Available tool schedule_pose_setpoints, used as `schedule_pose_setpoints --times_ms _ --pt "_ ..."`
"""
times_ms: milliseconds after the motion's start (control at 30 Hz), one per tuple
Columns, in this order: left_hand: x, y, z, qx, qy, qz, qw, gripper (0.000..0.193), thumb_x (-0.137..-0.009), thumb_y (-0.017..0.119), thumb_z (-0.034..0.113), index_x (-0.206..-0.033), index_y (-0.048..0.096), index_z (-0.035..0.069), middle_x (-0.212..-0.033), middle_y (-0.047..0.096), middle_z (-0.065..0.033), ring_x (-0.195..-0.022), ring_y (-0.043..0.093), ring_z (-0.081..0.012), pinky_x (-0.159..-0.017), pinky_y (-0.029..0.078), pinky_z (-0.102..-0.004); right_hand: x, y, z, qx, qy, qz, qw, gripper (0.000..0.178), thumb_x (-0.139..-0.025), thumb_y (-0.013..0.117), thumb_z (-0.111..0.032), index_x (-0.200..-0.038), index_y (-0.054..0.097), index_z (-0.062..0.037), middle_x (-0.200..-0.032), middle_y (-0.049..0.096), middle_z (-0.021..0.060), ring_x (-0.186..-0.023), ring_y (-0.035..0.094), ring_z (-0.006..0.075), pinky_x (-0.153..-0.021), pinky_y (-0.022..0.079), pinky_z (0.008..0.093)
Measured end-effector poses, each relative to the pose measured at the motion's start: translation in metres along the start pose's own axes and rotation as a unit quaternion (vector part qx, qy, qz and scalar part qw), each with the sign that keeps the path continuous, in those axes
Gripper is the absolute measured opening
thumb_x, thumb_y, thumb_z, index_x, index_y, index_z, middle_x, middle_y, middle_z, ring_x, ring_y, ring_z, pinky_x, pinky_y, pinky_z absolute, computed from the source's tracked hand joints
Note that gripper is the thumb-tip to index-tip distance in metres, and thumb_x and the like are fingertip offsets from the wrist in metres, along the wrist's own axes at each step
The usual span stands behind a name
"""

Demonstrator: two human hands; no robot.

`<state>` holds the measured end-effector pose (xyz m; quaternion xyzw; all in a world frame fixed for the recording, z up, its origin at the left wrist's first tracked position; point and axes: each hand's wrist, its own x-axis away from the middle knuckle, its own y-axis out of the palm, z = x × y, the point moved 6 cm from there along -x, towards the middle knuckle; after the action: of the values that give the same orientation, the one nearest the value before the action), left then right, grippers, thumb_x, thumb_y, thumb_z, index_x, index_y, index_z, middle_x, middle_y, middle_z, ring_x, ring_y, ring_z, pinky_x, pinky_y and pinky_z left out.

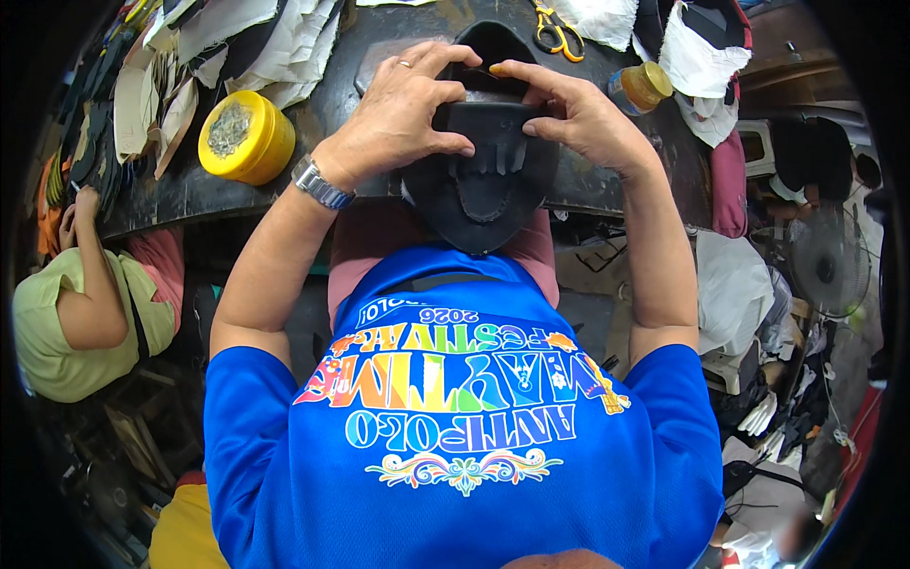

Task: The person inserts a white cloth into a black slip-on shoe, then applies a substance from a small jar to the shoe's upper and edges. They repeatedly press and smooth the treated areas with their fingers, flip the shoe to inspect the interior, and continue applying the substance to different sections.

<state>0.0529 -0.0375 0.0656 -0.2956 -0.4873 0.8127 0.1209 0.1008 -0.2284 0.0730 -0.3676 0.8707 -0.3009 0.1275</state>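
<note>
A black leather-like piece (488, 180), oval at its lower end and shaped somewhat like a shoe upper, rests against the table edge and over my lap. A raised straight-edged flap crosses its middle, with rough marks below it. My left hand (408, 106) holds the flap's left side, thumb in front and fingers behind. My right hand (578, 112) grips the right side, its thumb on the flap's corner and its index finger reaching over the opening. That index fingertip looks orange-yellow. Part of the piece is hidden under my hands.
On the dark worktable (318, 180) stand a yellow tub (245, 137) at left and a small yellow-lidded jar (641, 88) at right. Orange-handled scissors (557, 33) lie at the back. Cut material scraps (275, 57) pile up at back left. Another person (90, 308) sits at left.
</note>
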Motion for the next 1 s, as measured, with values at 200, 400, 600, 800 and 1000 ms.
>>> schedule_pose_setpoints --times_ms 200,400,600,800,1000 --pt "0.0 0.0 -0.005 0.069 -0.007 0.002 0.998 0.037 -0.081 0.083 0.041 -0.099 0.078 0.009 -0.152 0.046 -0.0058 -0.145 0.036 -0.0346 -0.118 0.032 -0.0493 0.001 -0.006 -0.001 -0.152 -0.004 -0.04 0.988 0.081 -0.079 0.069 0.003 -0.155 0.047 -0.0153 -0.09 0.065 -0.0004 -0.082 0.06 0.0061 -0.071 0.049 0.0217" --pt "-0.002 -0.002 -0.019 0.227 -0.041 -0.046 0.972 0.032 -0.093 0.073 0.042 -0.094 0.078 0.01 -0.153 0.042 -0.0037 -0.145 0.032 -0.0295 -0.12 0.029 -0.0477 0.002 -0.004 0.001 -0.255 0.022 -0.052 0.965 0.08 -0.082 0.063 0.001 -0.158 0.041 -0.0126 -0.093 0.068 0.0009 -0.077 0.059 0.0045 -0.059 0.042 0.0178" --pt "0.0 0.0 -0.024 0.293 -0.081 -0.032 0.952 0.035 -0.095 0.07 0.043 -0.095 0.079 0.009 -0.151 0.045 -0.0025 -0.141 0.035 -0.0306 -0.118 0.029 -0.0443 0.008 0.001 -0.003 -0.268 0.002 -0.029 0.963 0.078 -0.087 0.067 -0.004 -0.159 0.038 -0.0104 -0.1 0.068 0.005 -0.076 0.059 0.0055 -0.059 0.045 0.0185" --pt "0.002 0.002 -0.021 0.228 -0.051 -0.019 0.972 0.039 -0.105 0.057 0.041 -0.105 0.081 0.01 -0.151 0.046 -0.0039 -0.145 0.034 -0.0267 -0.12 0.028 -0.0449 0.021 0.011 -0.007 -0.162 -0.032 0.038 0.986 0.083 -0.088 0.074 -0.011 -0.16 0.035 -0.0139 -0.111 0.07 0.006 -0.09 0.063 0.0081 -0.064 0.05 0.0207" --pt "-0.005 -0.006 -0.03 0.244 -0.003 -0.107 0.964 0.045 -0.106 0.052 0.046 -0.113 0.078 0.01 -0.155 0.043 -0.0073 -0.149 0.028 -0.0301 -0.124 0.02 -0.0465 0.024 0.019 -0.002 -0.212 -0.034 0.073 0.974 0.086 -0.086 0.07 -0.004 -0.162 0.031 -0.0143 -0.114 0.068 0.0064 -0.099 0.062 0.0106 -0.088 0.05 0.0252"
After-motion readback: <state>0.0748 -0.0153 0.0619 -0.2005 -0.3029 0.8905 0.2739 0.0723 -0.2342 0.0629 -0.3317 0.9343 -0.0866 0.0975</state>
